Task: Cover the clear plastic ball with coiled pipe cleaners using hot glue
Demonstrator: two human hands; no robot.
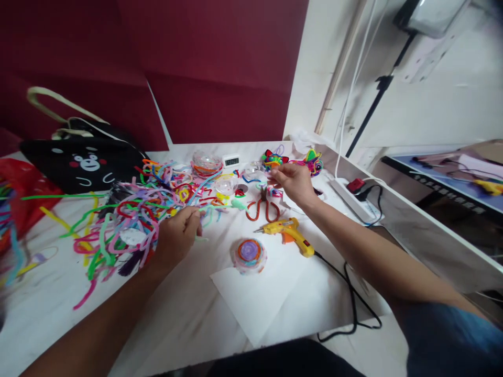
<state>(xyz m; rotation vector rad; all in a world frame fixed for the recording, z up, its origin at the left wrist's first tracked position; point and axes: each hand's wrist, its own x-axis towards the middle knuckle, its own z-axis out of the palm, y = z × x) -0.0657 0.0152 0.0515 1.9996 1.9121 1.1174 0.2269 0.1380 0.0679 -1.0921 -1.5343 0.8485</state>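
My left hand is closed in a pinch beside the heap of coloured pipe cleaners. A pale green pipe cleaner pokes out from its fingers. Further back on the right, my right hand has its fingertips drawn together; what they hold, if anything, is too small to make out. Just behind those fingertips sits a bright multicoloured figure, and another one is partly behind the hand. Red-handled scissors lie below the right hand. A round coiled piece, purple and orange in the middle, rests nearer me.
A yellow glue gun lies at right, its black cord running to the table's front edge. White paper is in front. Clear plastic domes, a small digital clock, a black bag and a power strip surround the work area.
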